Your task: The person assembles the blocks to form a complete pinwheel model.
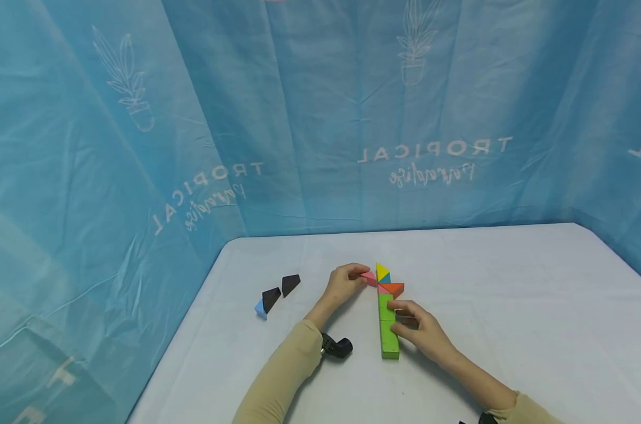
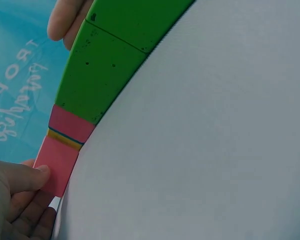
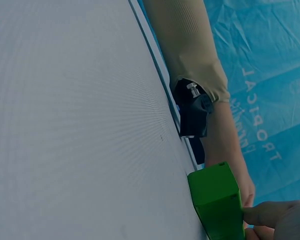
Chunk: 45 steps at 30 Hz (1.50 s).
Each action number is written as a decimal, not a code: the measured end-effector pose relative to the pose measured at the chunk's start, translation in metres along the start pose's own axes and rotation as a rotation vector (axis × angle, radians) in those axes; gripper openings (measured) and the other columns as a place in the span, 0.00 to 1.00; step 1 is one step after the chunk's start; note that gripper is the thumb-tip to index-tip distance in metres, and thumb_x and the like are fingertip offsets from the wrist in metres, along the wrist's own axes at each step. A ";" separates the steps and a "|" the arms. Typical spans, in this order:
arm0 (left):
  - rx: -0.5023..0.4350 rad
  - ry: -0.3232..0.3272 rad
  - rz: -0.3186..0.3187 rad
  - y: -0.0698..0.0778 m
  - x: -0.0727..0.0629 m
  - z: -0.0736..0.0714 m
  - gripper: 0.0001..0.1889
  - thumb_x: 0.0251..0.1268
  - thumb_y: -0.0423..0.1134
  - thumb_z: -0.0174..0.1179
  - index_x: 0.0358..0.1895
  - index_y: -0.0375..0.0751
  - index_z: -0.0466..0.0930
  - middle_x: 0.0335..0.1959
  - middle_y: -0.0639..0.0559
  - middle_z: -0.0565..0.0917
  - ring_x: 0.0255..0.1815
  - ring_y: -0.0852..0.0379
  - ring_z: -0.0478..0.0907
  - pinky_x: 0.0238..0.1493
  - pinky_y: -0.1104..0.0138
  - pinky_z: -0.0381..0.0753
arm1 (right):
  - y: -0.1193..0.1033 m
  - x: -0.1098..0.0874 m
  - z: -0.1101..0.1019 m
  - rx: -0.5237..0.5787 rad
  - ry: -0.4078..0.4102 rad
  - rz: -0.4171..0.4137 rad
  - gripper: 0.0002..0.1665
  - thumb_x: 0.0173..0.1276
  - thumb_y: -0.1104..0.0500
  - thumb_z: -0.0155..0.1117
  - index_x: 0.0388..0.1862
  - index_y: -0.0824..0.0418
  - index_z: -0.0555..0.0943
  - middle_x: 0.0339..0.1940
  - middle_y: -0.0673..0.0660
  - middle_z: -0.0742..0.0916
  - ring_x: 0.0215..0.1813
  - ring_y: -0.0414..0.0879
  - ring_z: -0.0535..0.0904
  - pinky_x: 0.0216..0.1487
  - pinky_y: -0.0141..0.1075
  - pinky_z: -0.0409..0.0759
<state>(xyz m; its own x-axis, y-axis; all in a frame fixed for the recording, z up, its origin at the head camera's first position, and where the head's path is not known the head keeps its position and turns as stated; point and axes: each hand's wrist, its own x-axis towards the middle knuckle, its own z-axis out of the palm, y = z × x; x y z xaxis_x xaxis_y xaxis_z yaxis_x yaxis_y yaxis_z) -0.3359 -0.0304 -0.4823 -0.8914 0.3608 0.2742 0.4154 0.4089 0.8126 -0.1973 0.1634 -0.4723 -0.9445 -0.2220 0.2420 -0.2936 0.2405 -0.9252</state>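
Observation:
In the head view my left hand (image 1: 344, 284) pinches a pink block (image 1: 370, 278) between thumb and fingers, at the left of a small group of blocks. In the left wrist view that pink block (image 2: 59, 162) lines up with the others. The group holds a yellow triangular block (image 1: 382, 272), a blue one (image 1: 386, 278), an orange one (image 1: 396, 288) and another pink one (image 1: 383, 289). Below them, green blocks (image 1: 387, 335) form a straight column. My right hand (image 1: 423, 331) touches the column's right side with thumb and fingertips, fingers loosely bent.
Two black blocks (image 1: 291, 284) and a light blue block (image 1: 260, 309) lie to the left on the white table (image 1: 511, 318). A blue printed curtain (image 1: 320, 118) hangs behind and beside the table. A black device (image 1: 337, 346) is strapped to my left wrist.

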 end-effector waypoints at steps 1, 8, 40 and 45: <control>0.006 0.002 0.001 0.000 0.000 0.001 0.12 0.60 0.30 0.63 0.47 0.37 0.83 0.43 0.48 0.84 0.42 0.56 0.80 0.45 0.69 0.78 | 0.006 0.001 0.000 -0.002 0.002 -0.003 0.25 0.62 0.69 0.64 0.59 0.69 0.72 0.58 0.66 0.77 0.58 0.62 0.72 0.58 0.55 0.69; 0.011 0.005 -0.002 -0.002 0.003 0.006 0.10 0.60 0.30 0.63 0.46 0.38 0.83 0.39 0.50 0.85 0.37 0.59 0.80 0.43 0.71 0.78 | 0.023 0.003 0.000 0.011 0.002 -0.012 0.26 0.62 0.65 0.66 0.60 0.65 0.73 0.58 0.62 0.78 0.58 0.58 0.73 0.57 0.50 0.72; -0.027 0.090 0.051 0.010 -0.014 -0.034 0.15 0.60 0.28 0.62 0.52 0.34 0.80 0.47 0.47 0.83 0.50 0.52 0.78 0.56 0.62 0.73 | 0.019 0.002 0.002 0.049 -0.013 0.022 0.27 0.62 0.65 0.66 0.60 0.64 0.73 0.59 0.61 0.78 0.59 0.56 0.73 0.58 0.46 0.72; -0.061 0.111 0.057 0.014 -0.028 -0.066 0.16 0.60 0.31 0.63 0.53 0.37 0.80 0.49 0.47 0.82 0.52 0.52 0.77 0.58 0.63 0.72 | 0.019 0.002 -0.001 0.039 -0.001 0.003 0.26 0.62 0.65 0.67 0.60 0.64 0.73 0.59 0.61 0.78 0.58 0.56 0.74 0.57 0.46 0.72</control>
<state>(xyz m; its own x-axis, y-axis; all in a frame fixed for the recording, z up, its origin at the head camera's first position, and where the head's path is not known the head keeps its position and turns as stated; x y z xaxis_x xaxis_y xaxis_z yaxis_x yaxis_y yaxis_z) -0.3171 -0.0897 -0.4444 -0.8825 0.2855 0.3738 0.4576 0.3374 0.8226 -0.2050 0.1685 -0.4891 -0.9453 -0.2222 0.2387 -0.2845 0.2037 -0.9368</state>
